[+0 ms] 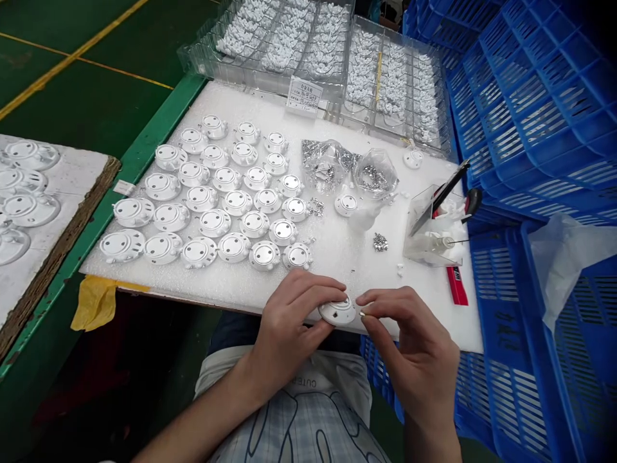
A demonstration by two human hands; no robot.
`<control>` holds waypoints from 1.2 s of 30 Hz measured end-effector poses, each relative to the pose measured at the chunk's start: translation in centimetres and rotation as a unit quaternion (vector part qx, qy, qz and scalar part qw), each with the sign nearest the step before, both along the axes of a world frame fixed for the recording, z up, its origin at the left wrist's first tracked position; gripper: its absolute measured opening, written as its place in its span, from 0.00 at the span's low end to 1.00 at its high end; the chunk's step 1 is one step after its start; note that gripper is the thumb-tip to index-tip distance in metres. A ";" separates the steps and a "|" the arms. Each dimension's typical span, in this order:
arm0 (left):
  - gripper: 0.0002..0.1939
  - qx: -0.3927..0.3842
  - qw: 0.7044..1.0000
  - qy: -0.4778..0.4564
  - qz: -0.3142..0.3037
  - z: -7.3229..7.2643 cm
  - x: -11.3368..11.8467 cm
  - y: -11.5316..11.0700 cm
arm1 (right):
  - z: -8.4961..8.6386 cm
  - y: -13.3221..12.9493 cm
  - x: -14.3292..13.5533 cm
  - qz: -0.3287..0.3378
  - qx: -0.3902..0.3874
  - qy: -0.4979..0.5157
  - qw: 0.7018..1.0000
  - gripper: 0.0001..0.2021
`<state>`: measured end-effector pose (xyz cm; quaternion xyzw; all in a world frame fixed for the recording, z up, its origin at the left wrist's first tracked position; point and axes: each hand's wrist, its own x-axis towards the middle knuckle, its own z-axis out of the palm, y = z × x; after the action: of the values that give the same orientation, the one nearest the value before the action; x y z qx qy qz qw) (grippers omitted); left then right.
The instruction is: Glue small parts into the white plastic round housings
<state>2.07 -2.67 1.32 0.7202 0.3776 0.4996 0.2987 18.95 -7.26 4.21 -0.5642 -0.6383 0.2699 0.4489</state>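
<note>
My left hand (296, 315) grips a round white plastic housing (337, 312) by its left side, tilted near the table's front edge. A small dark square hole shows on the housing's near side. Close beside its right edge, my right hand (409, 334) pinches a tiny white piece (362, 314) between thumb and forefinger; its exact kind is too small to tell. Several similar white housings (215, 222) with dark round spots lie in rows on the white foam sheet (202, 283) to the left. A small pile of shiny metal parts (380, 242) lies beyond my right hand.
Clear plastic bags (373, 173) of metal parts lie mid-table. A clear box (429, 231) with tools stands at the right, near a red object (457, 285). Clear trays (284, 71) of white parts line the back. Blue crates (540, 109) border the right; another board (48, 238) stands left.
</note>
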 end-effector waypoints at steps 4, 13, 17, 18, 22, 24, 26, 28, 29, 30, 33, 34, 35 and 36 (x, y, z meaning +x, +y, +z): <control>0.07 0.030 0.999 0.008 0.017 0.1 -0.1 0.0 | 0.0 -0.1 -0.2 0.016 -0.005 -0.003 1.000 0.08; 0.08 0.081 0.994 0.054 0.050 0.5 -0.1 -0.2 | 0.1 -0.1 -0.5 0.020 -0.001 -0.024 1.000 0.07; 0.08 0.099 0.992 0.069 0.044 0.5 -0.1 -0.3 | 0.2 0.0 -0.6 0.022 0.005 -0.045 0.999 0.06; 0.08 0.103 0.991 0.073 0.044 0.4 -0.1 -0.4 | 0.3 0.1 -0.6 0.024 0.007 -0.050 0.998 0.06; 0.09 0.115 0.990 0.080 0.037 0.2 -0.2 -0.5 | 0.4 0.1 -0.6 0.030 0.014 -0.071 0.997 0.06; 0.09 0.123 0.988 0.084 0.027 0.2 -0.3 -0.5 | 0.5 0.1 -0.6 0.032 0.015 -0.080 0.996 0.06; 0.10 0.134 0.987 0.091 0.023 0.3 -0.3 -0.5 | 0.7 0.1 -0.7 0.034 0.015 -0.087 0.995 0.06; 0.09 0.145 0.985 0.095 0.023 0.5 -0.4 -0.5 | 0.8 0.1 -0.7 0.036 0.016 -0.094 0.995 0.06; 0.09 0.149 0.984 0.097 0.023 0.5 -0.5 -0.5 | 0.9 0.1 -0.7 0.038 0.016 -0.098 0.994 0.06; 0.09 0.152 0.983 0.098 0.022 0.6 -0.5 -0.5 | 0.9 0.1 -0.7 0.040 0.017 -0.100 0.994 0.06; 0.07 0.163 0.982 0.098 0.016 0.7 -0.6 -0.6 | 1.1 0.0 -0.7 0.045 0.012 -0.101 0.994 0.06; 0.07 0.168 0.981 0.098 0.015 0.6 -0.7 -0.6 | 1.1 0.0 -0.7 0.048 0.008 -0.099 0.994 0.06; 0.06 0.174 0.980 0.096 0.015 0.6 -0.7 -0.6 | 1.2 0.0 -0.7 0.050 0.004 -0.096 0.994 0.06; 0.06 0.180 0.979 0.095 0.015 0.6 -0.8 -0.6 | 1.2 -0.1 -0.7 0.054 0.001 -0.094 0.994 0.06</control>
<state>1.31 -3.27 1.91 0.8006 0.3191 0.4930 0.1194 18.27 -7.34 5.39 -0.5512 -0.7076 0.2388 0.3721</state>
